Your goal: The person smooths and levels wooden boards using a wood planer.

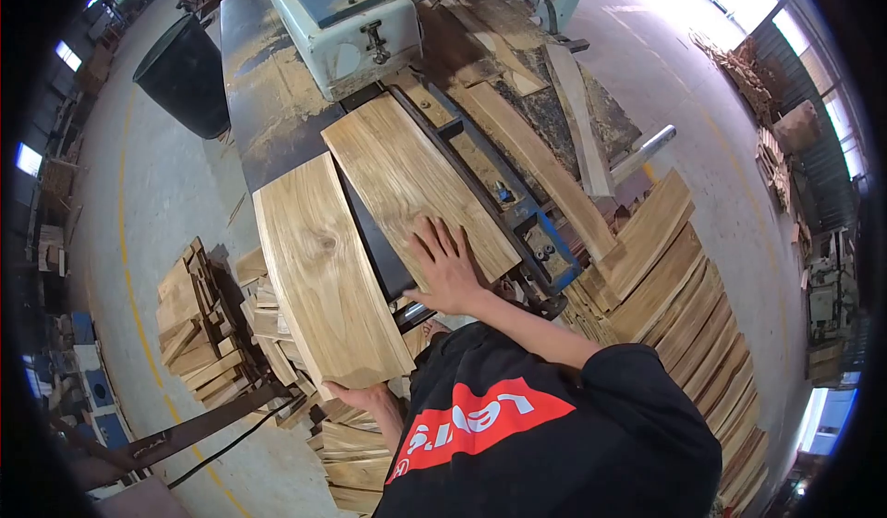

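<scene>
My right hand (447,267) lies flat with fingers spread on a wooden board (407,171), near its closer end. This board rests on the machine table against a dark metal fence, its far end near the machine's housing. A second, wider wooden board (319,259), with a knot in its grain, lies to the left and overhangs the table's near edge. My left hand (362,398) grips that board's near end, thumb at the edge and the other fingers hidden underneath. A narrow dark gap separates the two boards along most of their length.
The pale machine housing (346,37) stands over the sawdust-covered table (268,93). Wood strips (536,162) lie right of the blue-ended fence (557,259). Stacked planks (684,324) stand at right, a wood pile (199,324) at left. A black bin (188,79) is behind.
</scene>
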Demonstrator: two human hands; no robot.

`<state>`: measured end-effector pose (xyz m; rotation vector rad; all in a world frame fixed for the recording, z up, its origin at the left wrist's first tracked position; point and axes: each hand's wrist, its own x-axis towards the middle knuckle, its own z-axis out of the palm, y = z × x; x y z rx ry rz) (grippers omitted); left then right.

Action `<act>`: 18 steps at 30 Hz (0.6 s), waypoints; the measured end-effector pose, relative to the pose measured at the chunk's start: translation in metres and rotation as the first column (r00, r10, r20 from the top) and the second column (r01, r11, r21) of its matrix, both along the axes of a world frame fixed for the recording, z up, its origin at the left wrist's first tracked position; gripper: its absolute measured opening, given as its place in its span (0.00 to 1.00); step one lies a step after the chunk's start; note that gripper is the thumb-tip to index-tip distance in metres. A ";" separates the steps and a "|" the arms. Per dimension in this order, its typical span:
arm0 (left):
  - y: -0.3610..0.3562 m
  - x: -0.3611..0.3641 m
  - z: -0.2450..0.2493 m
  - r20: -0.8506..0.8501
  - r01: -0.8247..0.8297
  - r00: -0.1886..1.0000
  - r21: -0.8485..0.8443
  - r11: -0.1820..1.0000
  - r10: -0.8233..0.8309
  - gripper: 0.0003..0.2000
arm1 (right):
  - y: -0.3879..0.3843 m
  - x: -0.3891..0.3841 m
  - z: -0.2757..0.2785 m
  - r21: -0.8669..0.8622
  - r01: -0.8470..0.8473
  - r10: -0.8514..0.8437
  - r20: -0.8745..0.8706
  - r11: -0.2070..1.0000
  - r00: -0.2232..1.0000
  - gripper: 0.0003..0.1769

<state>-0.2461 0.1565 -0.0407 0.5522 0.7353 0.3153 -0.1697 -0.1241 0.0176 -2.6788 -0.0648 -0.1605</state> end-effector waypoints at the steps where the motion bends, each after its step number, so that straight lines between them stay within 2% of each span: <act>1: -0.002 0.001 0.003 -0.046 -0.013 0.999 0.008 1.000 0.013 0.38 | -0.002 -0.009 -0.004 0.002 -0.006 0.006 0.022 1.000 1.000 0.56; 3: -0.004 0.004 0.009 -0.141 -0.037 0.989 0.031 0.999 0.041 0.38 | -0.003 -0.016 -0.008 -0.014 -0.005 0.006 0.040 1.000 0.999 0.55; 6: -0.004 0.004 0.008 -0.095 -0.037 0.995 0.051 0.998 0.041 0.37 | 0.000 -0.009 -0.008 -0.042 0.014 -0.011 0.057 0.999 0.998 0.53; 12: -0.005 0.006 0.016 -0.124 -0.042 0.991 0.069 0.997 0.050 0.35 | 0.000 -0.007 -0.007 -0.042 0.009 -0.005 0.079 0.999 0.997 0.51; 14: -0.009 0.007 0.020 -0.112 -0.027 0.993 0.100 0.995 0.039 0.37 | 0.000 -0.008 -0.007 -0.050 0.006 -0.002 0.079 0.999 0.997 0.50; 15: -0.009 0.008 0.021 -0.107 -0.017 0.994 0.114 0.993 0.030 0.39 | 0.000 -0.006 -0.004 -0.086 -0.008 0.015 0.079 0.996 0.997 0.56; 18: 0.000 0.008 0.009 -0.149 -0.034 0.987 0.111 0.993 0.050 0.35 | -0.007 -0.009 0.015 -0.077 -0.097 0.090 -0.101 0.992 0.991 0.65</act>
